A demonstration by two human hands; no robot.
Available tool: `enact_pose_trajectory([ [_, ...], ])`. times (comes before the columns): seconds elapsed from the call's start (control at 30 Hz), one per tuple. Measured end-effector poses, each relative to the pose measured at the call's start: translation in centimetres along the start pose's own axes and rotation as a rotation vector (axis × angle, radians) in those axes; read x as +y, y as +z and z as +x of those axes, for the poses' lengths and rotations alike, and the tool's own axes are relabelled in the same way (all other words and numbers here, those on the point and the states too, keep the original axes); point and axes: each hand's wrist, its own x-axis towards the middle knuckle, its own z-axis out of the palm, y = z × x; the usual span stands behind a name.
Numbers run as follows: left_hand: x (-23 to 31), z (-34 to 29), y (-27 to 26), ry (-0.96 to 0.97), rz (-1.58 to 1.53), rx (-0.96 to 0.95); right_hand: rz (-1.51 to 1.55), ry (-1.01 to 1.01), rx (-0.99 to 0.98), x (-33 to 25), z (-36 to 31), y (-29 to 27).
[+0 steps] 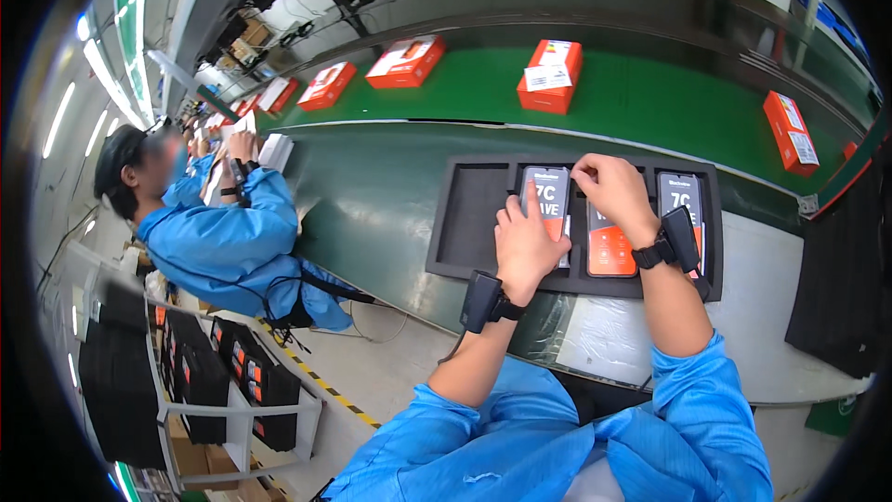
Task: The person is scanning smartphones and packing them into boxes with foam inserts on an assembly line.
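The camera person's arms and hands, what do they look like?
The left hand and right hand wear no gloves. Each has a black wrist strap with a chunky black box. Shiny, loose blue sleeves stop well short of the straps.

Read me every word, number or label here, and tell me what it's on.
Left phone: large white characters, partly behind the left hand; I won't copy them out.
Middle phone: white printing, top hidden by the right hand; not copied either.
Right phone: large white characters; likewise not copied.
Orange boxes: white labels, print too small to read.
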Motion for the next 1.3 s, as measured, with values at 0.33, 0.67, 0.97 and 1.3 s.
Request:
enact_pose_trajectory([
  [0.33,-1.1,-3.1,0.5,0.01,0.12,0.102,-0.013,-0.013,0.004,-0.5,0.2,0.7],
  [0.67,-3.4,-1.1,0.3,-0.255,-0.381,0.035,-0.014,-0.05,-0.021,-1.0,-1.0,1.2],
  [0.97,-4.2,-1.6,0.5,-0.135,-0.434,-0.014,-0.687,-0.254,-0.207,-2.5,-4.3,5.2],
  [1.3,-5.4,1.4,-2.8,-0.094,-0.677,-0.399,-0.097,-0.193,-0.37,-2.5,-2.8,4.9],
])
